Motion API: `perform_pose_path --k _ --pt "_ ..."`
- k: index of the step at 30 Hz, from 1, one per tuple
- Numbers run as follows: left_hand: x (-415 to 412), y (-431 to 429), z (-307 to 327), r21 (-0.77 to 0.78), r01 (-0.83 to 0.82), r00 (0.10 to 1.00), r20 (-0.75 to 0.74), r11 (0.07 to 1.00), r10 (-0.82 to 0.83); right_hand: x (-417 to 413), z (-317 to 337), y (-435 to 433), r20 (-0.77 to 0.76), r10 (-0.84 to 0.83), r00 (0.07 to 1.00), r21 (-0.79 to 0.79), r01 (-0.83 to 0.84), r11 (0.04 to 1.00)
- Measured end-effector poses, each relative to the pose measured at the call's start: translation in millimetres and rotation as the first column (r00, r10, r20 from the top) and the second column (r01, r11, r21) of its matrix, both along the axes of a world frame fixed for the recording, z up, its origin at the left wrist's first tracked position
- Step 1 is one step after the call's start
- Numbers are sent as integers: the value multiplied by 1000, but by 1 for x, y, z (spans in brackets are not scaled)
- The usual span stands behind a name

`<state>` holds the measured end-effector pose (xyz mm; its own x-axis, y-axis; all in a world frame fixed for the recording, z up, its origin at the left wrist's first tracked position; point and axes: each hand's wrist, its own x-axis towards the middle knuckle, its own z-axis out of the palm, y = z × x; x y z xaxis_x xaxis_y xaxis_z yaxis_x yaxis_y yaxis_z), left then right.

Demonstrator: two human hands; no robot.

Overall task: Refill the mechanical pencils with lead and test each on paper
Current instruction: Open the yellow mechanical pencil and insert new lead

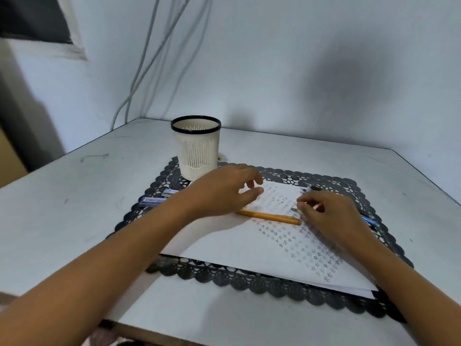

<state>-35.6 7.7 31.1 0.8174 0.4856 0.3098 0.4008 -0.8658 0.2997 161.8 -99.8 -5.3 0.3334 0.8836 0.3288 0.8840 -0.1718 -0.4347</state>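
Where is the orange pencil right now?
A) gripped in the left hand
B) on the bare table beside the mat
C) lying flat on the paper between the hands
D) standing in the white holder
C: the orange pencil lies flat on the paper, between the left hand and the right hand, which pinches a small grey piece; neither hand grips the pencil.

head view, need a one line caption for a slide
Left hand over an orange mechanical pencil on star-marked paper, right hand pinching a small grey piece, white pencil cup behind.
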Motion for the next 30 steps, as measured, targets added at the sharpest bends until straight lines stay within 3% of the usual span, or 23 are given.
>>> perform_pose_path --k 7,11,18,25,30 --pt "-77 28 -3 -20 -219 976 -10 976 218 -2 2 -1 -10 2 1000 7 -2 1000" --pt "-110 35 -23 -23 -302 950 -92 953 299 -2 2 -1 -6 6 1000 23 -6 1000" --pt "-105 36 -33 18 -298 953 -59 954 299 -6 4 0 -15 2 1000 24 -1 1000" --pt "-72 35 -31 86 -250 954 -151 965 260 -7 6 -3 -27 1 1000 18 0 1000" --pt "-66 34 -32 34 -239 960 -142 970 242 -7 6 -2 -22 1 1000 19 0 1000"
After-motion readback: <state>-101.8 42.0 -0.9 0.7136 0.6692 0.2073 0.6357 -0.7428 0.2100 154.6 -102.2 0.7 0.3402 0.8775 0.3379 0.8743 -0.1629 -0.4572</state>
